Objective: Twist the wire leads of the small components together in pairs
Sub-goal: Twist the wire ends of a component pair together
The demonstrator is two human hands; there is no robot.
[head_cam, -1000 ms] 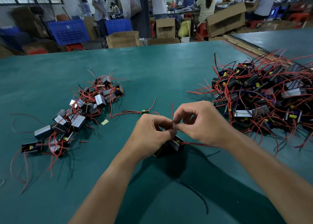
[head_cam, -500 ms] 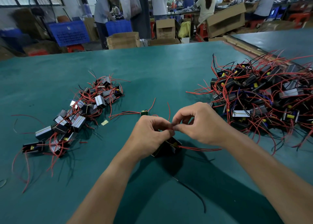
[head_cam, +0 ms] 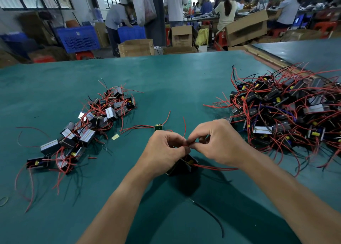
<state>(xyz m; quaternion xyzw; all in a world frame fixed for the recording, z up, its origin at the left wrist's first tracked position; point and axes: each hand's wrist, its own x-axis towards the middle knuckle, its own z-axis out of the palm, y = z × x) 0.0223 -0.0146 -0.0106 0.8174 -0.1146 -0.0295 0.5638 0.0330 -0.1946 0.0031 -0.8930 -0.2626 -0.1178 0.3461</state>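
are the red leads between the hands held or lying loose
Held: left hand and right hand both pinch the red leads above the black component. Twisted or not: cannot tell.

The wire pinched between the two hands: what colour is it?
Red; the wire shows best in the head view.

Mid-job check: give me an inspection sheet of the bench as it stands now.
Surface: green table, no spill seen.
Job's things: black component under the hands; small pile at left, large pile at right.
Clutter: green circuit board, yellow scrap.
Grippers: left hand and right hand both pinch the red leads at the fingertips.
Cables: loose black wire near the table's front; trailing red lead runs right from the component.
Surroundings: cardboard boxes, blue crates, people at other benches.
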